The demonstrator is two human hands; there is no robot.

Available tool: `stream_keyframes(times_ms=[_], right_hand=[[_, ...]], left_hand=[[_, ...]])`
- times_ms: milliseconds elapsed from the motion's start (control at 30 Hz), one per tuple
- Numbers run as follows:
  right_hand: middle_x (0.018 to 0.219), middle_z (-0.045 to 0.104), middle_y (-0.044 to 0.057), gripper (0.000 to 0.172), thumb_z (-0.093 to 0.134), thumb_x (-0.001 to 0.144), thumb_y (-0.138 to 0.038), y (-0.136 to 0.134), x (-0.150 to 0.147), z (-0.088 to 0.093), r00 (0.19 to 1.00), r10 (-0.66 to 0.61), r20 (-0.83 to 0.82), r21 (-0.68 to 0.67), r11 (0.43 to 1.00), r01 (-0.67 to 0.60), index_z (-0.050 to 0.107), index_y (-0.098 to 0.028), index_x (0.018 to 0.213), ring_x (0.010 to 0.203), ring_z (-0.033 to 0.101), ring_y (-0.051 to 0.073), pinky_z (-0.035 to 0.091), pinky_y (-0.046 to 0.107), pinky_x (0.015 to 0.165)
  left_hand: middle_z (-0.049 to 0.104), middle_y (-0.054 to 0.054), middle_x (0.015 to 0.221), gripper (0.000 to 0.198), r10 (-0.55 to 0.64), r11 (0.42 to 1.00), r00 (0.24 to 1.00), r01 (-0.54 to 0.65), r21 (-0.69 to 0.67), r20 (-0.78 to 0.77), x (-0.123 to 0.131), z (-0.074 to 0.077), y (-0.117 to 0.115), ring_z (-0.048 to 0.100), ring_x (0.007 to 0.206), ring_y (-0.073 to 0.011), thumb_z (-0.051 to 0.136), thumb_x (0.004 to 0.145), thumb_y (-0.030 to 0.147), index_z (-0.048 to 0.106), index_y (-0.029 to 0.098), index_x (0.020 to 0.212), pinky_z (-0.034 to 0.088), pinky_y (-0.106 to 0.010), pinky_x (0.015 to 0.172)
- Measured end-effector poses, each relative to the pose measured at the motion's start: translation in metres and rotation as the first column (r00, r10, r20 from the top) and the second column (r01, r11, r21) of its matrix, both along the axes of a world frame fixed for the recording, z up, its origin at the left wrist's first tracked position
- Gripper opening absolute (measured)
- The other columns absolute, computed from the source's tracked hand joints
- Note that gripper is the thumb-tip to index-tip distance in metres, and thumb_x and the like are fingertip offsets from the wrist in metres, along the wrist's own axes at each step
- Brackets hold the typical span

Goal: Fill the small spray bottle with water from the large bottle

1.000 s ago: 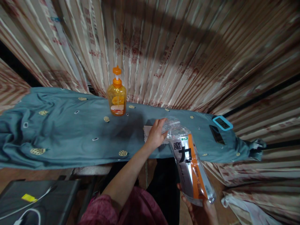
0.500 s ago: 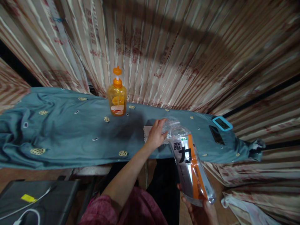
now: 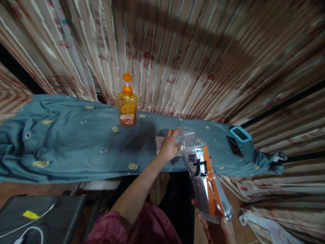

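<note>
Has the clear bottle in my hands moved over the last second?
No, not visibly: judged against the orange pump bottle standing on the blue-green cloth, the clear bottle keeps the same place and tilt as in both earlier pictures.

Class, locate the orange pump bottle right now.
In the head view, the orange pump bottle stands left of centre on the teal cloth, near its far edge, before the pleated curtain.

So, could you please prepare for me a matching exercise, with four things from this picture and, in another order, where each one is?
1. left hand
2. pump bottle
3. dark phone
4. right hand

A. upright on the cloth
B. at the clear container's near end
C. beside the blue-framed device
D. at the clear container's far end

Pairs: 1-D; 2-A; 3-C; 4-B
</note>
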State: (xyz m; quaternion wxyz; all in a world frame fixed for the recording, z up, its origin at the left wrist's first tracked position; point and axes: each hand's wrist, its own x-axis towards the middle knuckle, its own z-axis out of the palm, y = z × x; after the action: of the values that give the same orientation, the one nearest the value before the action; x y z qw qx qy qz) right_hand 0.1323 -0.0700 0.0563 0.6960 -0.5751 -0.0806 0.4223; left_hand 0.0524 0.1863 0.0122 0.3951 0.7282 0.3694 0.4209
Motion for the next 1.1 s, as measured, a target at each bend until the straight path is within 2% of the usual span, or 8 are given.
stream_keyframes(times_ms=[267,567,700,933,1100], right_hand=[[0.091,0.088,0.005,0.044,0.097,0.058,-0.050,0.0005,0.0012,-0.0003,0.999,-0.016,-0.034,0.006,1.000,0.016,0.086,-0.031,0.096,0.078,0.084,0.027,0.067,0.024,0.065],[0.095,0.088,0.005,0.037,0.093,0.067,-0.049,-0.0013,-0.0001,0.0004,1.000,-0.002,-0.022,0.036,0.999,0.003,0.085,-0.031,0.099,0.082,0.084,0.027,0.068,0.025,0.066],[0.094,0.088,0.003,0.039,0.095,0.063,-0.049,-0.0010,0.0005,0.0001,1.000,-0.010,-0.021,0.026,1.000,0.010,0.085,-0.032,0.097,0.081,0.084,0.027,0.068,0.024,0.065],[0.095,0.088,0.005,0.046,0.098,0.061,-0.047,-0.0010,0.0030,-0.0025,1.000,-0.002,-0.025,0.046,0.999,0.003,0.084,-0.030,0.101,0.081,0.084,0.029,0.069,0.026,0.064],[0.094,0.088,0.005,0.045,0.099,0.061,-0.047,-0.0006,0.0025,-0.0010,1.000,-0.003,-0.008,0.041,0.999,0.003,0.084,-0.029,0.099,0.081,0.084,0.029,0.069,0.027,0.064]], left_hand=[[0.056,-0.010,0.135,0.057,0.003,1.000,1.000,-0.003,0.001,-0.008,0.0008,-0.0007,0.0004,0.059,0.129,-0.0278,0.067,0.087,0.010,0.050,0.023,0.139,0.050,-0.045,0.113],[0.056,-0.011,0.137,0.058,0.002,1.000,1.000,-0.002,-0.006,-0.027,-0.0004,0.0022,-0.0003,0.058,0.131,-0.0279,0.068,0.087,0.009,0.049,0.022,0.140,0.049,-0.046,0.114],[0.057,-0.009,0.136,0.058,-0.005,1.000,1.000,0.005,-0.007,-0.019,-0.0015,0.0035,-0.0005,0.058,0.131,-0.0274,0.068,0.086,0.010,0.050,0.025,0.139,0.050,-0.045,0.114],[0.056,-0.009,0.136,0.059,0.000,1.000,1.000,0.000,-0.021,-0.017,-0.0005,0.0021,-0.0001,0.059,0.130,-0.0279,0.068,0.086,0.010,0.050,0.026,0.140,0.050,-0.045,0.114],[0.057,-0.010,0.135,0.058,0.000,1.000,1.000,0.000,-0.010,-0.014,-0.0003,0.0005,0.0009,0.059,0.130,-0.0281,0.068,0.086,0.010,0.050,0.025,0.139,0.049,-0.045,0.114]])
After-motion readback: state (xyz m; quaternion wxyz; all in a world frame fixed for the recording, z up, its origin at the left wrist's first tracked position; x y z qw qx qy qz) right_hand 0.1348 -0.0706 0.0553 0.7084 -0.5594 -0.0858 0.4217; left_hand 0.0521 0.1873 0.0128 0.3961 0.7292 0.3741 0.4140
